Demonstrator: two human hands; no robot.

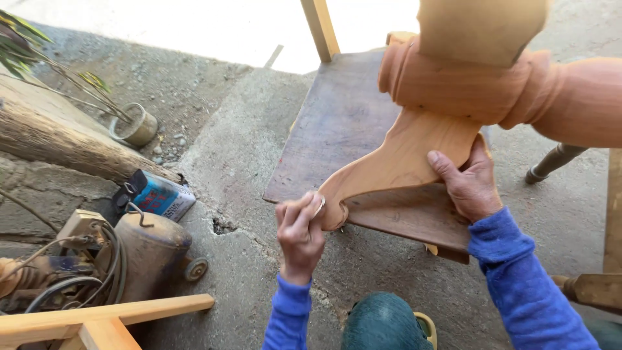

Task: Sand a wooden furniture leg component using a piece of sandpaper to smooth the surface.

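A curved, light-brown wooden furniture leg [395, 168] juts toward me from a turned reddish wooden post [518, 91]. My left hand [300, 234] pinches a small piece of sandpaper [319, 206] against the rounded foot of the leg. My right hand [468, 185] grips the upper edge of the leg, thumb on its face. Both sleeves are blue. The piece rests over a dark wooden board [350, 123] that lies on the concrete floor.
A small air compressor [139, 249] with hoses sits at left, next to a blue-labelled can [159, 194] and a tin pot [136, 126] with a plant. Pale wooden rails [97, 317] cross the lower left. A turned leg [554, 161] stands at right.
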